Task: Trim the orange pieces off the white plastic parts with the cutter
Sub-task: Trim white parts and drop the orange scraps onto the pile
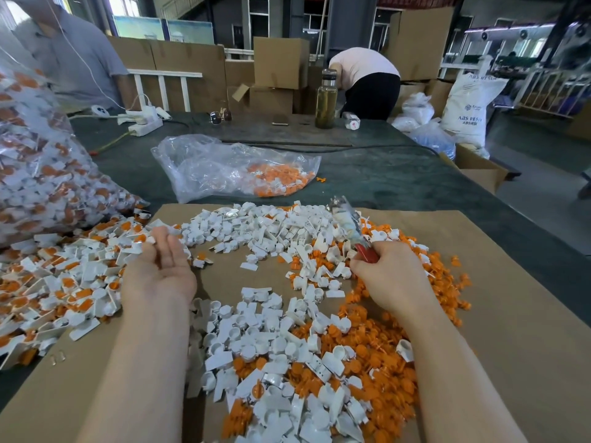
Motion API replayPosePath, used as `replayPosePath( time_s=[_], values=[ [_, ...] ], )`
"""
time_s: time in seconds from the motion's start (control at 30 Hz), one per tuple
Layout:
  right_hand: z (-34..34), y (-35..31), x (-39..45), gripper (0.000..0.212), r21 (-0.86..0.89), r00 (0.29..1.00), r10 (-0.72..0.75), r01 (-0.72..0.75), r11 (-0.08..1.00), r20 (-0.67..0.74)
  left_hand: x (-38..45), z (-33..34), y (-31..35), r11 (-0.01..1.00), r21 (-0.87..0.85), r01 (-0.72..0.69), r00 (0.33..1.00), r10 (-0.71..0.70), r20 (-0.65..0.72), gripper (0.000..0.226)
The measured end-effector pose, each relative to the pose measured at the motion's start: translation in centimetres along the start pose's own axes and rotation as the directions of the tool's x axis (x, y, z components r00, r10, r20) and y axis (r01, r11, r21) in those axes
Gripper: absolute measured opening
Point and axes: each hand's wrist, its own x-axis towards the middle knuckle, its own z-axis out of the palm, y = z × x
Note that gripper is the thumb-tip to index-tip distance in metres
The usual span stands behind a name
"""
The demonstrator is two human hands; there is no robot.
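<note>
Two bare hands work over scattered white plastic parts [256, 225]: right hand [388, 273] grips a red-handled metal cutter [350, 228], left hand [160, 266] lies empty, fingers relaxed, palm up.

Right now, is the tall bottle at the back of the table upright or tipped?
Upright. The bottle stands on its base on the dark table, cap on top, yellowish liquid inside.

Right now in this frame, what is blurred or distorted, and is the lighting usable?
Head view: the cutter in the right hand is smeared by motion blur, its tip unreadable; the left hand and the white plastic parts are sharp. Wide-angle distortion bends the table edge and stretches both forearms. Lighting is soft and even, with glare on the clear plastic bag.
</note>
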Motion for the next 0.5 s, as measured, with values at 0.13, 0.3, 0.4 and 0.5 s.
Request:
replayPosePath(
  time_s=[0.13,0.3,0.4,0.5],
  values=[
    [-0.1,0.3,0.0,0.021,-0.186,0.999,0.033,-0.024,0.982,0.042,-0.6,-0.2,0.2,0.993,-0.114,-0.028,0.999,0.03,0.015,0.016],
    [-0.8,0.7,0.1,0.021,-0.277,0.992,0.038,-0.003,0.961,0.123,-1.1,0.0,-0.4,0.987,0.161,-0.018,0.998,0.008,0.061,0.017],
    [-0.9,0.6,0.1,0.019,-0.241,0.975,0.0,0.055,0.969,0.222,-1.7,0.4,-1.6,0.717,0.689,-0.103,0.983,-0.034,0.183,0.014],
    [-0.7,0.4,-0.1,0.02,-0.293,0.957,-0.029,0.118,0.949,0.29,-2.7,0.2,-3.4,0.269,0.907,-0.324,0.921,-0.131,0.368,0.006]
  ],
)
